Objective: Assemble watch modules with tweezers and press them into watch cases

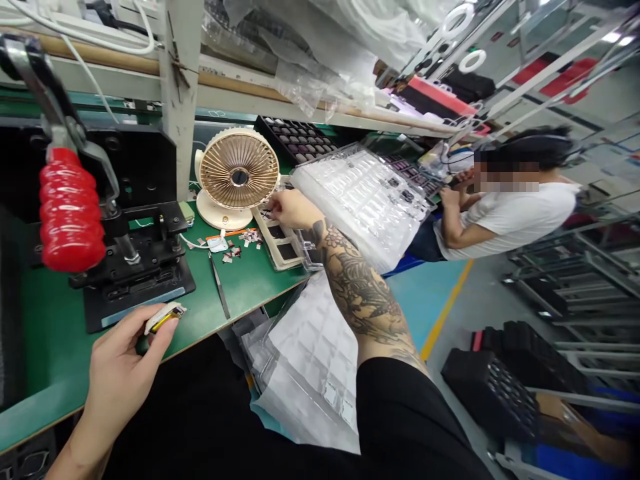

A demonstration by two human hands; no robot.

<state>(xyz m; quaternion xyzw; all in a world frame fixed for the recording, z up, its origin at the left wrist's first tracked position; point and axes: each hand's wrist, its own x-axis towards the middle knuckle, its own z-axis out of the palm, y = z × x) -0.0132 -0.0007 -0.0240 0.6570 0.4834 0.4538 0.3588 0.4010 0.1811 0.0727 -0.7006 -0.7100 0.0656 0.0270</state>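
In the head view, the left hand (125, 360) is pinching a small case (161, 321), long axis slanting up rightward, well left of a tray (281, 241). The right hand (290, 205), nearer the tray, is sitting over it, its grip unclear. Tweezers (219, 287) are lying on the green surface (250, 277) below a fan (240, 177); a person (510, 213) is working beyond.

A cream fan (239, 177) is standing on the green table (253, 280) beside a white post (181, 87). Plastic wrapping (325, 53) is hanging over the shelf edge (235, 97). A person (530, 217) in white is sitting farther along, and a yellow line (449, 310) is crossing the floor (425, 293).
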